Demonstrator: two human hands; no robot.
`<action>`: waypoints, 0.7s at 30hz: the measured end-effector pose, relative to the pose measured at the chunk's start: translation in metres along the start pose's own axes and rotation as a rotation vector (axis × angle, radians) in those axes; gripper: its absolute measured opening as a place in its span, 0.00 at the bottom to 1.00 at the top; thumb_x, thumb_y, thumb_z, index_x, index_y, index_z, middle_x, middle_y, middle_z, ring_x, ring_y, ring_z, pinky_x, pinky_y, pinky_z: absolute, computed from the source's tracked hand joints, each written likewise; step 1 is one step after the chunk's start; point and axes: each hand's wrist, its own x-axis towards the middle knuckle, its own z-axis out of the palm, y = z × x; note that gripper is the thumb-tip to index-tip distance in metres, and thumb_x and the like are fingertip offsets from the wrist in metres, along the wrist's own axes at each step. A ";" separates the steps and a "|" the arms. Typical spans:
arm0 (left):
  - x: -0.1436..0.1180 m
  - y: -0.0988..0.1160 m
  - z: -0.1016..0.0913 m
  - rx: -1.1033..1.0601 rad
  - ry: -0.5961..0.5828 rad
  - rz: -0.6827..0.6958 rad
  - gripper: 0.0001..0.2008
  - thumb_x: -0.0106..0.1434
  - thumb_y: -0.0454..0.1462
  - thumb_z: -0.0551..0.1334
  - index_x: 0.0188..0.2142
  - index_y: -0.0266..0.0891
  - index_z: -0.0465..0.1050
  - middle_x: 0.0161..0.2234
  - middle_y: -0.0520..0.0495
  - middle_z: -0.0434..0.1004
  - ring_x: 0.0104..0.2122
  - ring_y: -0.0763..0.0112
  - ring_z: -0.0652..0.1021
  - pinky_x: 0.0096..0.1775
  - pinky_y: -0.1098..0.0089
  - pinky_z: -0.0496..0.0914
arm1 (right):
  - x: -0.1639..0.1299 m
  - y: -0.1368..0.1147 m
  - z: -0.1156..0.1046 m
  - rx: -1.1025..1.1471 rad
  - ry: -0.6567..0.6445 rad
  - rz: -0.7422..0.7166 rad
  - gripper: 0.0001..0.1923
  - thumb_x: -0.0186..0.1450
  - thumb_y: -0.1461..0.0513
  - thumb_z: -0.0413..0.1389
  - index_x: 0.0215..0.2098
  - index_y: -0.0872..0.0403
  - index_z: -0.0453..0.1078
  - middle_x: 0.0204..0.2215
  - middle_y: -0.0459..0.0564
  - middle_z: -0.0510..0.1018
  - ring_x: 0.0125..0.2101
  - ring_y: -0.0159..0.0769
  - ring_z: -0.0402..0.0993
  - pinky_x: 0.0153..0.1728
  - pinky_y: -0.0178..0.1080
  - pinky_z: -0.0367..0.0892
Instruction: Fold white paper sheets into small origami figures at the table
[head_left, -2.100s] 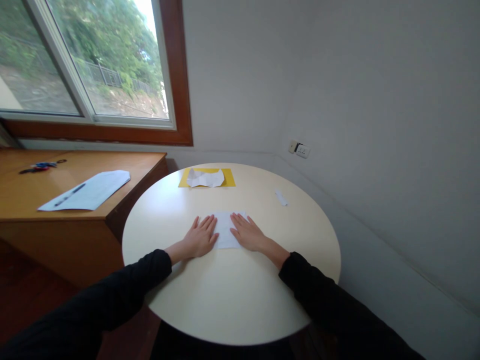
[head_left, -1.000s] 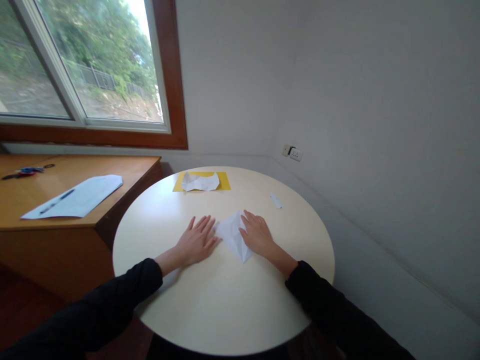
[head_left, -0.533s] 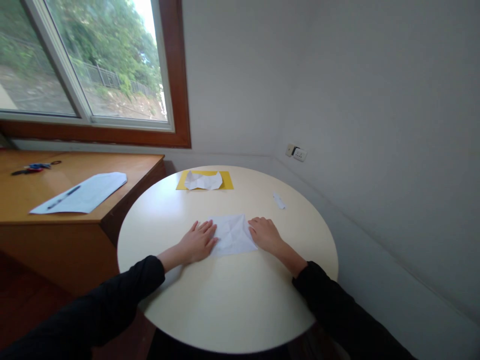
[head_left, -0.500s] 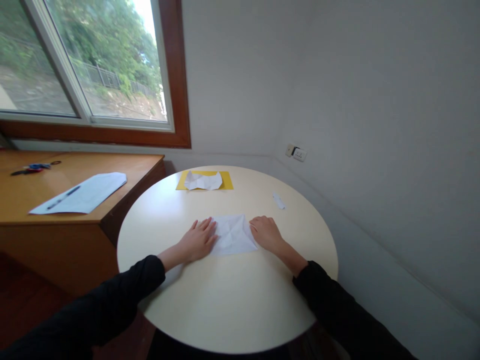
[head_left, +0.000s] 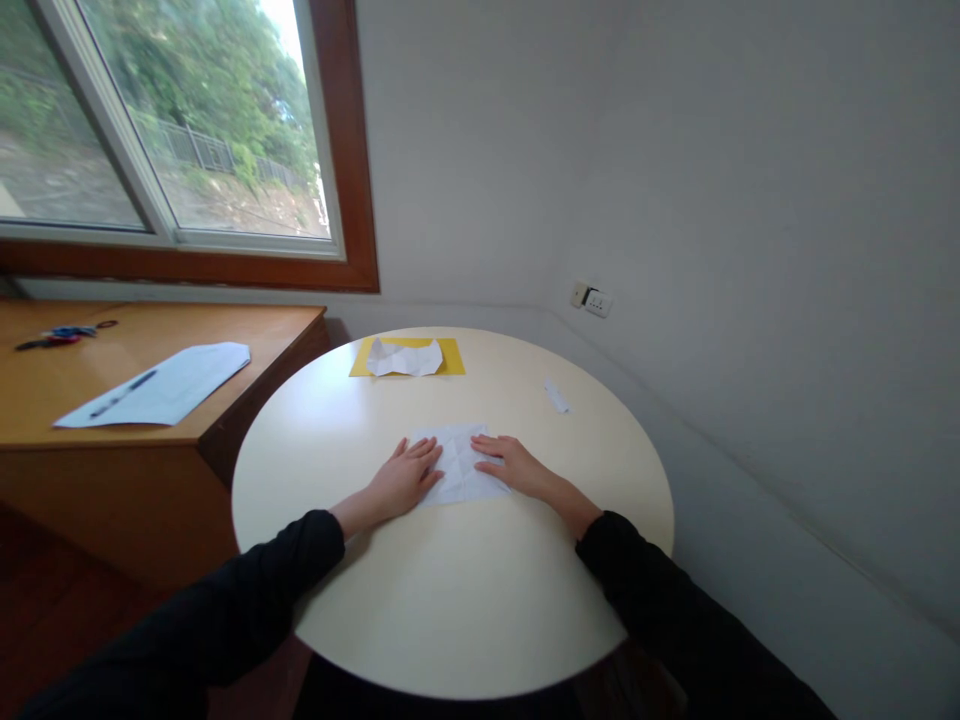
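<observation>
A creased white sheet of paper [head_left: 459,470] lies on the round cream table [head_left: 450,590] in front of me. My left hand [head_left: 407,476] rests flat over the sheet's left side, fingers stretched out toward its middle. On the sheet's right side lies my right hand [head_left: 517,466], with its fingers extended and the thumb a little apart. Both hands press on the paper without gripping it, and they cover parts of its left and right edges.
At the table's far side, a crumpled white paper piece [head_left: 405,358] lies on a yellow sheet [head_left: 453,357]. A small white strip [head_left: 556,397] is at the right. On the wooden desk [head_left: 262,360] are white paper [head_left: 187,380], a pen [head_left: 124,393] and scissors [head_left: 67,334].
My right hand has moved left from the paper's right edge onto its surface, its curled fingers now stretched out. My left hand has shifted slightly right over the paper.
</observation>
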 end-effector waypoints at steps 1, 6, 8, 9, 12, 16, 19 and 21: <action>0.000 0.001 0.000 -0.003 0.001 -0.007 0.24 0.64 0.45 0.43 0.57 0.38 0.57 0.59 0.41 0.55 0.59 0.65 0.57 0.58 0.55 0.47 | 0.000 0.000 0.001 0.003 0.001 0.008 0.20 0.61 0.57 0.52 0.51 0.51 0.65 0.53 0.49 0.66 0.55 0.37 0.60 0.56 0.44 0.53; 0.001 0.004 -0.003 -0.017 0.006 -0.030 0.23 0.64 0.44 0.45 0.56 0.39 0.58 0.59 0.41 0.57 0.58 0.65 0.58 0.58 0.55 0.48 | 0.000 -0.001 0.001 0.022 0.024 0.013 0.19 0.60 0.57 0.53 0.50 0.50 0.66 0.52 0.49 0.68 0.54 0.37 0.62 0.56 0.45 0.54; 0.001 0.005 -0.003 -0.025 0.014 -0.033 0.22 0.64 0.44 0.46 0.55 0.39 0.60 0.58 0.41 0.58 0.58 0.65 0.59 0.58 0.55 0.48 | 0.000 -0.001 0.001 0.027 0.038 0.014 0.19 0.60 0.58 0.53 0.49 0.51 0.67 0.51 0.49 0.69 0.53 0.38 0.63 0.55 0.44 0.55; 0.001 0.005 -0.003 -0.030 0.019 -0.034 0.22 0.64 0.43 0.46 0.55 0.39 0.60 0.58 0.42 0.58 0.58 0.65 0.60 0.58 0.55 0.48 | 0.000 -0.002 0.001 0.031 0.046 0.012 0.19 0.60 0.58 0.53 0.49 0.51 0.67 0.51 0.49 0.69 0.53 0.38 0.63 0.55 0.44 0.55; 0.002 0.005 -0.004 -0.045 0.037 -0.039 0.21 0.64 0.42 0.47 0.53 0.39 0.62 0.57 0.42 0.60 0.57 0.65 0.61 0.58 0.56 0.49 | 0.000 -0.002 0.002 0.043 0.059 -0.002 0.18 0.60 0.58 0.53 0.48 0.52 0.68 0.51 0.50 0.69 0.53 0.37 0.64 0.55 0.43 0.56; 0.002 0.006 -0.005 -0.055 0.052 -0.042 0.20 0.63 0.42 0.47 0.52 0.39 0.64 0.56 0.43 0.62 0.57 0.66 0.62 0.58 0.57 0.50 | 0.001 0.000 0.004 0.060 0.062 0.005 0.18 0.59 0.58 0.54 0.48 0.52 0.68 0.50 0.50 0.70 0.52 0.37 0.65 0.55 0.43 0.55; 0.002 0.006 -0.005 -0.065 0.069 -0.044 0.19 0.63 0.41 0.48 0.51 0.39 0.65 0.55 0.43 0.64 0.56 0.66 0.63 0.58 0.58 0.51 | 0.002 0.000 0.005 0.100 0.088 0.011 0.18 0.58 0.59 0.55 0.46 0.53 0.70 0.49 0.50 0.71 0.50 0.37 0.67 0.54 0.42 0.57; 0.002 0.006 -0.006 -0.074 0.081 -0.045 0.19 0.63 0.41 0.48 0.50 0.39 0.66 0.54 0.43 0.65 0.55 0.66 0.64 0.57 0.58 0.52 | 0.003 -0.001 0.005 0.132 0.110 0.015 0.17 0.57 0.59 0.56 0.45 0.54 0.71 0.48 0.51 0.72 0.49 0.36 0.68 0.53 0.40 0.59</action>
